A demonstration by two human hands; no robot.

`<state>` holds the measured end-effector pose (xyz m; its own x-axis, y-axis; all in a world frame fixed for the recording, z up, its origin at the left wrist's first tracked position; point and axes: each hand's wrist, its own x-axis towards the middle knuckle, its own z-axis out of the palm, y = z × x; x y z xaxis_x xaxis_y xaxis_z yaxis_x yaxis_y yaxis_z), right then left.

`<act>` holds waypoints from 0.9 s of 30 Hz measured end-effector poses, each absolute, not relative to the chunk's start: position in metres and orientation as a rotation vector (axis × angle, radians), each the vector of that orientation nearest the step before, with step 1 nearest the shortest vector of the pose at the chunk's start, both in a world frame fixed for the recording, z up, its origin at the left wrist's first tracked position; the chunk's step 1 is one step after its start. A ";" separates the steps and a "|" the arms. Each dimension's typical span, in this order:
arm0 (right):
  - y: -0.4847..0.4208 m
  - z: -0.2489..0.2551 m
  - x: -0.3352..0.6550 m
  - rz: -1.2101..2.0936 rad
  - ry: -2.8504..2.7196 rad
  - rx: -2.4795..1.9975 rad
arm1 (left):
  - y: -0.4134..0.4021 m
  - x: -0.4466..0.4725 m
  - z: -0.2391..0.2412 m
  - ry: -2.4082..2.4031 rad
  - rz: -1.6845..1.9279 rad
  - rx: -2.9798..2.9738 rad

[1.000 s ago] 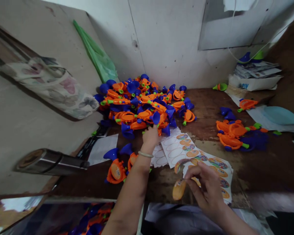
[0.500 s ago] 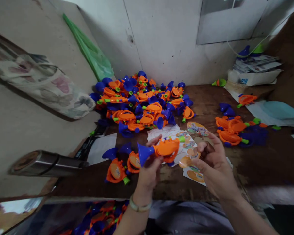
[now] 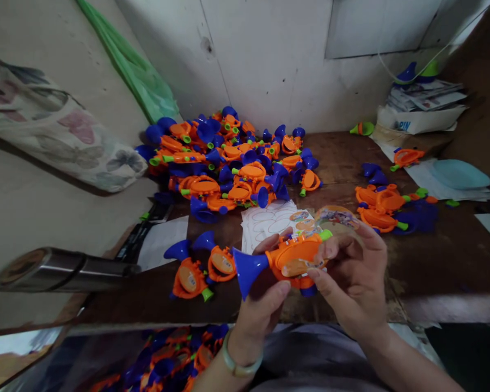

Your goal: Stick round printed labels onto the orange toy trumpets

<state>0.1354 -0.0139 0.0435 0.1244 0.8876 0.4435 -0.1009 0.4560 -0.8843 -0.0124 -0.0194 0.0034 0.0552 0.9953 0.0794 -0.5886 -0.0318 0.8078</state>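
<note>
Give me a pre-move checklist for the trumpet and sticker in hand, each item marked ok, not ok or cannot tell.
1. Left hand grips the toy trumpet: ok.
2. Right hand is on the sticker at the trumpet's oval face: ok.
3. Sticker pressed flat and centred: cannot tell.
4. Sticker sheets lie within reach on the table: ok.
5. Trumpet's blue bell intact: ok.

Place: small toy-assembly workshop, a corner bench against bare walls.
Bench: worn, stained dark wooden tabletop.
Stock: large heap of orange-and-blue plastic toy trumpets, and a smaller pile of the same toys to the right.
Supplies: white sheets of oval stickers, stacked papers on a white cardboard box.
Walls: scuffed white panels, with a green plastic bag hanging.
</note>
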 end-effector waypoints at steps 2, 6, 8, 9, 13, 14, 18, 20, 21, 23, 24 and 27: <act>-0.014 0.043 0.136 0.839 -1.248 -0.813 | -0.021 -0.011 0.005 0.652 1.437 0.822; -0.014 0.042 0.135 0.860 -1.220 -0.815 | -0.022 -0.009 0.005 0.700 1.483 0.862; -0.014 0.042 0.136 0.863 -1.213 -0.827 | -0.021 -0.008 0.005 0.722 1.490 0.867; -0.014 0.042 0.136 0.858 -1.213 -0.839 | -0.020 -0.008 0.005 0.733 1.487 0.871; -0.014 0.041 0.138 0.847 -1.240 -0.878 | -0.019 -0.009 0.002 0.855 1.500 0.907; -0.013 0.041 0.138 0.845 -1.241 -0.881 | -0.019 -0.010 0.002 0.893 1.503 0.919; -0.013 0.040 0.138 0.866 -1.232 -0.885 | -0.017 -0.011 0.003 0.971 1.493 0.936; -0.013 0.040 0.138 0.882 -1.230 -0.888 | -0.016 -0.010 0.005 0.976 1.494 0.929; -0.013 0.040 0.138 0.886 -1.229 -0.885 | -0.015 -0.010 0.006 0.973 1.490 0.924; -0.013 0.039 0.138 0.893 -1.226 -0.873 | -0.014 -0.009 0.008 0.957 1.489 0.909; -0.012 0.039 0.139 0.897 -1.226 -0.867 | -0.014 -0.008 0.008 0.948 1.488 0.899; -0.012 0.040 0.140 0.910 -1.232 -0.855 | -0.014 -0.008 0.006 0.932 1.501 0.881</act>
<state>0.1399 -0.0117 0.0404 0.0988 0.9150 0.3913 -0.1053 0.4006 -0.9102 -0.0076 -0.0139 0.0065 -0.1156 0.9925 0.0386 -0.4057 -0.0826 0.9103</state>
